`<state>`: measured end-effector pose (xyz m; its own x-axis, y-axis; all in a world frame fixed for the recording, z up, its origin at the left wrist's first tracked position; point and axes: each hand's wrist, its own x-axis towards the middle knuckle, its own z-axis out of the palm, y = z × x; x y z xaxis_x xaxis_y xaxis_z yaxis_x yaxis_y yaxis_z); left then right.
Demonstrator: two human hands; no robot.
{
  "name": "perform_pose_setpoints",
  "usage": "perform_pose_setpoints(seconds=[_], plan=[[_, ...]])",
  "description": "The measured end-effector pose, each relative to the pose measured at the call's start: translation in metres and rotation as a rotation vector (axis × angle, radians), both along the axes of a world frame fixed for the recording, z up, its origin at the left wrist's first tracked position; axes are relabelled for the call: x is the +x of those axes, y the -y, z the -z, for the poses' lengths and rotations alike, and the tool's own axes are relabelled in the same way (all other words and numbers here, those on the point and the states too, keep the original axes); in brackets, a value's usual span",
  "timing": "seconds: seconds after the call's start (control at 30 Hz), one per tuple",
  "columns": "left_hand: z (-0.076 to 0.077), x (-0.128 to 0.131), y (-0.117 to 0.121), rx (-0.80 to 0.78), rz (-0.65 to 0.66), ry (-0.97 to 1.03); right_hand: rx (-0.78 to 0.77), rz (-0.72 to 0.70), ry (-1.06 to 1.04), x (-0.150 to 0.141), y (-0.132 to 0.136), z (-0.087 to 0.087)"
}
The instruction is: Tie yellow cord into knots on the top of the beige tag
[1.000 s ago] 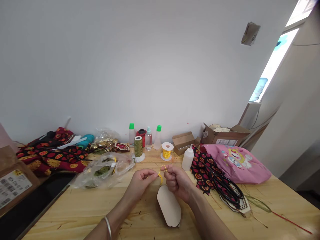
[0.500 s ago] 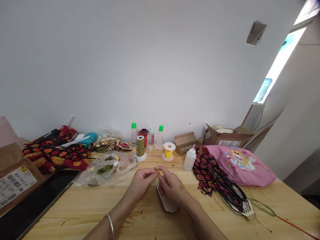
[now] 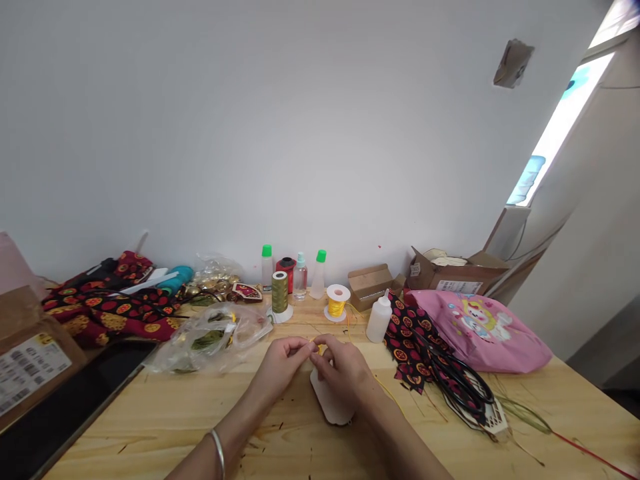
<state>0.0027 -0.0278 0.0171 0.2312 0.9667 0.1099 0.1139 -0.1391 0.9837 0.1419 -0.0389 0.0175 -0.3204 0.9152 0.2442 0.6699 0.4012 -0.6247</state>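
Observation:
My left hand (image 3: 283, 363) and my right hand (image 3: 340, 370) meet over the wooden table (image 3: 165, 420), fingertips pinched together on a thin yellow cord (image 3: 320, 347). The cord runs through the top of a pale wooden tag (image 3: 331, 405) that lies flat under my right hand. A loose strand of the cord trails off to the right past my right wrist. Behind the hands stands a small spool of yellow cord (image 3: 337, 303).
A green thread cone (image 3: 279, 295), green-capped bottles (image 3: 267, 265), a white squeeze bottle (image 3: 377, 318), clear plastic bags (image 3: 213, 337), red patterned fabric (image 3: 107, 310), black scissors (image 3: 457, 383), a pink bag (image 3: 480, 330) and cardboard boxes (image 3: 453, 270) crowd the table's back and sides.
My hands have drawn closer together and lowered onto the tag. The yellow loop between them has shrunk to a small knot-sized bit at the fingertips.

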Motion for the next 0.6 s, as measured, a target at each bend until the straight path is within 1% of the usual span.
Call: perform_pose_setpoints(seconds=[0.1, 0.2, 0.27, 0.37, 0.47, 0.6], plan=[[0.0012, -0.0007, -0.0002, 0.000, 0.007, -0.033, 0.040, 0.049, 0.012, 0.0013, 0.0003, -0.0009], [0.0033, -0.0019, -0.0015, 0.004, 0.034, -0.065, 0.040, 0.076, 0.037, 0.0020, 0.0003, -0.0007], [0.0047, -0.0029, -0.0026, -0.006, 0.031, -0.071, 0.038, 0.096, 0.053, 0.0024, -0.0002, -0.0008], [0.0064, -0.0043, -0.0044, -0.038, 0.000, -0.051, 0.033, 0.126, 0.065, 0.0028, -0.0008, -0.0011], [0.0081, -0.0047, -0.0057, -0.061, -0.043, -0.012, 0.019, 0.123, 0.062, 0.0026, -0.0012, -0.0011], [0.0084, -0.0035, -0.0051, -0.084, -0.056, 0.035, 0.021, 0.127, 0.049, 0.0022, -0.0015, -0.0002]])
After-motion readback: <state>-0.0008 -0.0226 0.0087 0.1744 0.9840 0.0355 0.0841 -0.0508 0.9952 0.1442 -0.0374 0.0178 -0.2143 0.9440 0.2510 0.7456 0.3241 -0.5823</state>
